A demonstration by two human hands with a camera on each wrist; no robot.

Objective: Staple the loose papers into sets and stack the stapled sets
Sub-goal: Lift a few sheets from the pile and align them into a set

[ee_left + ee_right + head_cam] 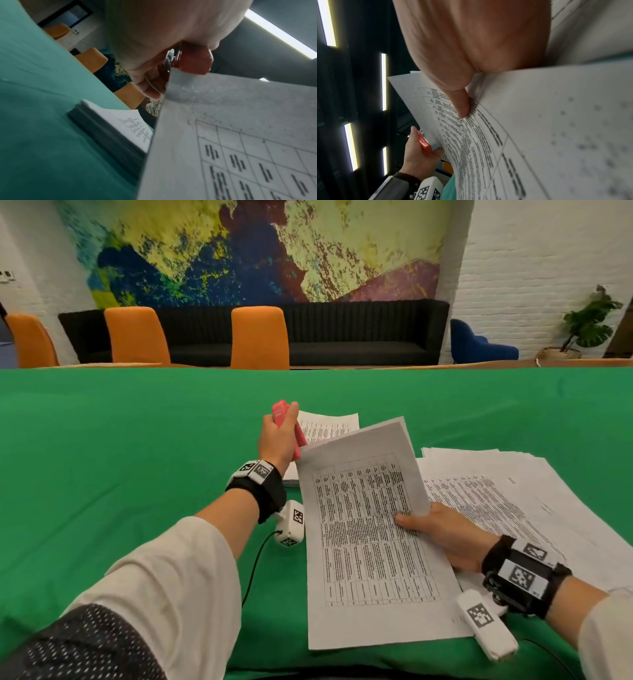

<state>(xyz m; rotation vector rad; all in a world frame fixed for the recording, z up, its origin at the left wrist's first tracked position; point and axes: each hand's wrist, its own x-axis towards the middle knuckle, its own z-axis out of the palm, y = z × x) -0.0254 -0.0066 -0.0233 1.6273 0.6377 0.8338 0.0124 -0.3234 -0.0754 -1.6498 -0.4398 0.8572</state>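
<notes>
The held sheet and the spread papers carry printed tables, too blurred to read.

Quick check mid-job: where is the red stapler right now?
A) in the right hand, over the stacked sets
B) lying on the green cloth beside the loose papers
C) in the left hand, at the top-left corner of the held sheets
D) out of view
C: the left hand grips the red stapler at the top-left corner of the held sheets, which the right hand holds by their right edge.
</notes>
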